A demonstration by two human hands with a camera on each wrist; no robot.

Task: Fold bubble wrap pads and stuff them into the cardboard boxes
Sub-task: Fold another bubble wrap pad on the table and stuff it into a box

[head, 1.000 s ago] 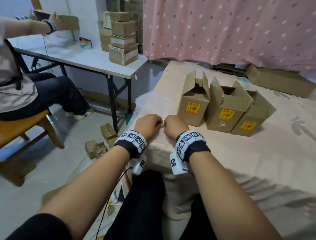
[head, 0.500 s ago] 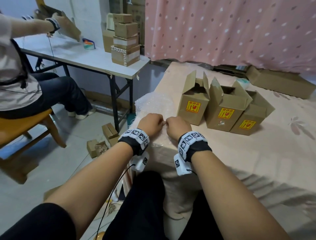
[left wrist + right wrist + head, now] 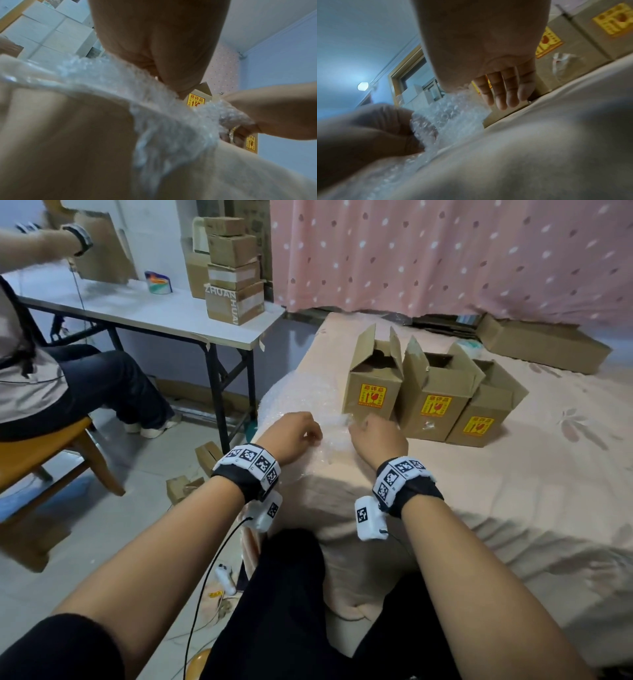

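Clear bubble wrap lies over the near left corner of the pink-covered bed, bunched into a pile further back. My left hand grips its edge with curled fingers. My right hand pinches the same sheet a short way to the right, just in front of the first box. The left wrist view has the wrap stretched between both hands. In the right wrist view three fingers hang loose below the pinch. Three open cardboard boxes with yellow labels stand in a row.
Another person sits at the left on a wooden chair, handling cardboard at a white folding table stacked with small boxes. A long flat carton lies at the bed's far side under a pink curtain. Small boxes litter the floor.
Both hands have moved forward toward the boxes and spread apart, drawing a stretch of bubble wrap between them. The person at the left has lifted a cardboard piece.
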